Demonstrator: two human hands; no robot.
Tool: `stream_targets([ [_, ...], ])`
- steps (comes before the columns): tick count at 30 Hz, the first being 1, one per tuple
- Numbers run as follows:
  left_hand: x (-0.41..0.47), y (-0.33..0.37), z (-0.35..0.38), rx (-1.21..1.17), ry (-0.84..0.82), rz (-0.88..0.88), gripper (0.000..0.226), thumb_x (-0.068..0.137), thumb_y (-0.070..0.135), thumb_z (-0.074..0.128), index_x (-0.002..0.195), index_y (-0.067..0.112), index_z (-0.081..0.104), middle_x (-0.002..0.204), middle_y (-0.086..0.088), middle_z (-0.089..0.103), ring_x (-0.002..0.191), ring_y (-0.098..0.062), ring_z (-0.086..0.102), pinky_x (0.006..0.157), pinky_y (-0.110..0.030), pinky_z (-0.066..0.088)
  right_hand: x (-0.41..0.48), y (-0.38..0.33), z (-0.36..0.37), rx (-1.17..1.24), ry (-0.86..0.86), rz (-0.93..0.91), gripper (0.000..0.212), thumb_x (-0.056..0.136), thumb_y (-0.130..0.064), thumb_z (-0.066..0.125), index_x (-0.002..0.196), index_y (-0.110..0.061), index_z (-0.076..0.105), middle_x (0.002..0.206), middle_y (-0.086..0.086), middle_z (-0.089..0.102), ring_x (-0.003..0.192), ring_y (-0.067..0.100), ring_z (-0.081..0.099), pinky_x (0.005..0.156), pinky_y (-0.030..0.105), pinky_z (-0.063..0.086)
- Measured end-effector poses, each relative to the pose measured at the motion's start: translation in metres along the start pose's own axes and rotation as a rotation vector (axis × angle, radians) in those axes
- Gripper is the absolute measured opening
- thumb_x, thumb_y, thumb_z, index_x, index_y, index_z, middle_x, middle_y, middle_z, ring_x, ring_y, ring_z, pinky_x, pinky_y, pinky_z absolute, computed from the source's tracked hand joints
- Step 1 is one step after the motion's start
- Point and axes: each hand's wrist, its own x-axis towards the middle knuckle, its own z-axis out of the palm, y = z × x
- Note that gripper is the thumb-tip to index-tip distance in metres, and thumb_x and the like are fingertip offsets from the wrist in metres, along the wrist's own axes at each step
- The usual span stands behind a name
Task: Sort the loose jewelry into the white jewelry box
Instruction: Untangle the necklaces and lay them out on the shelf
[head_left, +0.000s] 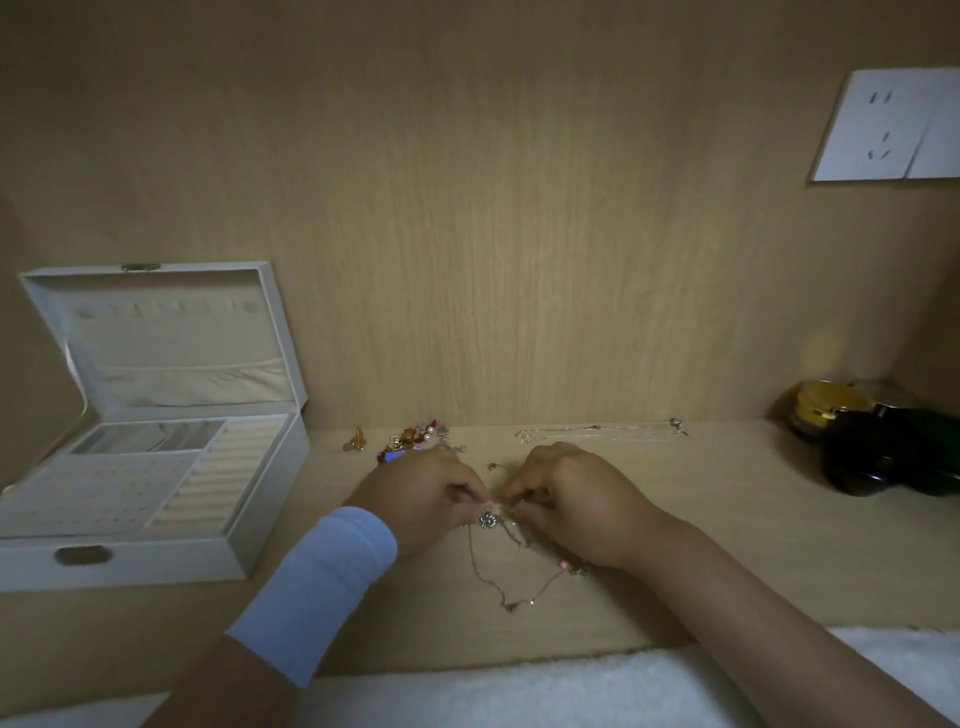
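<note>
The white jewelry box (249, 525) stands open at the left, lid up, with ring rolls and earring slots showing. At the middle of the wooden shelf my left hand (431, 493) and my right hand (566, 501) pinch a thin silver necklace (511, 592) between their fingertips. A small flower pendant (487, 518) hangs just below my left fingers, and the chain loops down onto the shelf. A heap of colourful loose jewelry (415, 439) lies behind my left hand, with an amber piece (356, 439) to its left. A pale chain (597, 432) lies along the back wall.
Dark jars, one with a yellow lid (826, 410), stand at the back right corner. A white wall socket (888, 124) is mounted top right. A white fluffy cloth (519, 691) runs along the shelf's front edge. A light blue band (317, 587) wraps my left wrist.
</note>
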Motion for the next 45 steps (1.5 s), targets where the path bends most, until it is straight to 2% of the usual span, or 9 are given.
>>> stream_targets([
  [5, -0.016, 0.005, 0.008, 0.127, 0.012, -0.001, 0.026, 0.084, 0.053, 0.065, 0.107, 0.043, 0.070, 0.106, 0.020, 0.057, 0.094, 0.001, 0.045, 0.088, -0.027, 0.044, 0.000, -0.011, 0.011, 0.007, -0.053, -0.030, 0.020, 0.087, -0.034, 0.067, 0.106, -0.034, 0.074, 0.097, -0.008, 0.063, 0.097, 0.016, 0.058, 0.087, 0.033, 0.047],
  [13, -0.015, 0.008, 0.019, 0.145, 0.156, 0.050, 0.017, 0.092, 0.041, 0.056, 0.098, 0.036, 0.072, 0.105, 0.019, 0.059, 0.103, -0.003, 0.049, 0.083, -0.028, 0.047, 0.000, -0.009, 0.014, 0.064, -0.020, 0.019, 0.021, 0.083, -0.038, 0.075, 0.103, -0.033, 0.075, 0.094, -0.011, 0.062, 0.095, 0.012, 0.056, 0.089, 0.030, 0.045],
  [19, -0.012, 0.009, 0.010, -0.276, 0.292, -0.009, 0.010, 0.088, 0.030, 0.063, 0.080, 0.031, 0.069, 0.081, 0.016, 0.061, 0.079, -0.002, 0.056, 0.074, -0.022, 0.046, 0.004, -0.016, 0.003, 0.491, 0.109, 0.150, 0.012, 0.084, -0.019, 0.078, 0.094, -0.026, 0.080, 0.080, -0.015, 0.071, 0.077, -0.003, 0.063, 0.074, 0.014, 0.046],
  [24, -0.010, 0.022, -0.003, -0.672, 0.343, -0.019, 0.013, 0.095, 0.014, 0.058, 0.087, 0.014, 0.069, 0.082, -0.002, 0.070, 0.065, -0.004, 0.057, 0.066, -0.015, 0.046, 0.008, -0.024, -0.009, 0.875, 0.118, 0.278, 0.011, 0.088, -0.011, 0.073, 0.082, -0.018, 0.079, 0.079, 0.005, 0.076, 0.074, 0.009, 0.063, 0.073, 0.031, 0.053],
  [27, -0.009, 0.022, -0.003, -0.817, 0.310, -0.065, 0.018, 0.098, 0.012, 0.054, 0.085, 0.016, 0.066, 0.079, 0.002, 0.068, 0.070, -0.006, 0.059, 0.064, -0.019, 0.046, 0.008, -0.027, -0.015, 1.011, 0.099, 0.324, 0.011, 0.092, -0.011, 0.068, 0.084, -0.012, 0.076, 0.076, 0.005, 0.074, 0.072, 0.011, 0.064, 0.072, 0.024, 0.053],
  [33, -0.011, 0.026, -0.004, -1.120, 0.266, -0.192, 0.021, 0.102, 0.013, 0.045, 0.093, 0.010, 0.063, 0.080, 0.001, 0.073, 0.075, -0.012, 0.063, 0.071, -0.027, 0.051, 0.004, -0.026, -0.027, 0.955, -0.029, 0.349, 0.012, 0.094, -0.011, 0.064, 0.084, -0.012, 0.069, 0.058, 0.004, 0.058, 0.059, 0.020, 0.056, 0.059, 0.021, 0.046],
  [39, -0.017, 0.015, -0.001, -1.065, 0.219, -0.229, 0.013, 0.099, 0.009, 0.051, 0.094, 0.006, 0.063, 0.073, -0.002, 0.068, 0.059, -0.012, 0.058, 0.061, -0.026, 0.049, 0.003, -0.024, -0.034, 0.982, -0.037, 0.390, 0.015, 0.097, -0.012, 0.061, 0.084, -0.012, 0.068, 0.054, 0.005, 0.047, 0.044, 0.021, 0.048, 0.049, 0.025, 0.040],
  [42, -0.020, 0.011, 0.000, -1.026, 0.176, -0.222, 0.009, 0.095, 0.004, 0.057, 0.095, 0.008, 0.065, 0.075, -0.001, 0.070, 0.058, -0.012, 0.059, 0.057, -0.022, 0.050, 0.003, -0.025, -0.034, 0.993, -0.039, 0.411, 0.014, 0.097, -0.014, 0.061, 0.085, -0.012, 0.068, 0.054, 0.004, 0.046, 0.044, 0.014, 0.045, 0.050, 0.030, 0.048],
  [45, -0.024, 0.007, 0.000, -0.963, 0.123, -0.226, 0.012, 0.093, 0.000, 0.059, 0.097, 0.007, 0.067, 0.081, -0.004, 0.074, 0.058, -0.012, 0.061, 0.055, -0.021, 0.051, 0.002, -0.022, -0.036, 0.859, -0.058, 0.430, 0.016, 0.096, -0.017, 0.063, 0.082, -0.018, 0.071, 0.055, 0.002, 0.050, 0.045, 0.012, 0.045, 0.044, 0.027, 0.045],
])
